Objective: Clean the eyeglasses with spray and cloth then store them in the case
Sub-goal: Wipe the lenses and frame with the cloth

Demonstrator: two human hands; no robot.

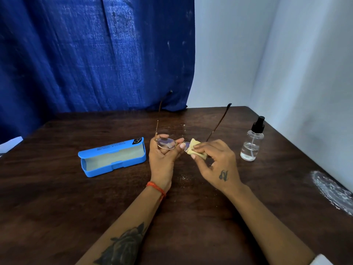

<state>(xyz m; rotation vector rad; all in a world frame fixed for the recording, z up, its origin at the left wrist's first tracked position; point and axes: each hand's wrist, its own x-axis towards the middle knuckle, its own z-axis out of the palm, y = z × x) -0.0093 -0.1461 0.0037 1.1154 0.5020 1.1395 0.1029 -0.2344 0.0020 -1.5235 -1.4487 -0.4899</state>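
Note:
My left hand [162,155] grips thin gold-rimmed eyeglasses [166,144] by the left lens rim, held above the table with both temple arms pointing away from me. My right hand [215,159] pinches a small yellow cloth [195,148] around the right lens, which the cloth mostly hides. A blue eyeglass case [112,155] lies open on the table to the left of my hands, its pale lining showing. A clear spray bottle [252,142] with a black nozzle stands upright to the right.
The dark wooden table [57,197] meets a blue curtain [86,54] at the back and a white wall [286,64] on the right. A white scuffed patch [330,190] marks the table's right edge. Small droplets speckle the wood near my hands.

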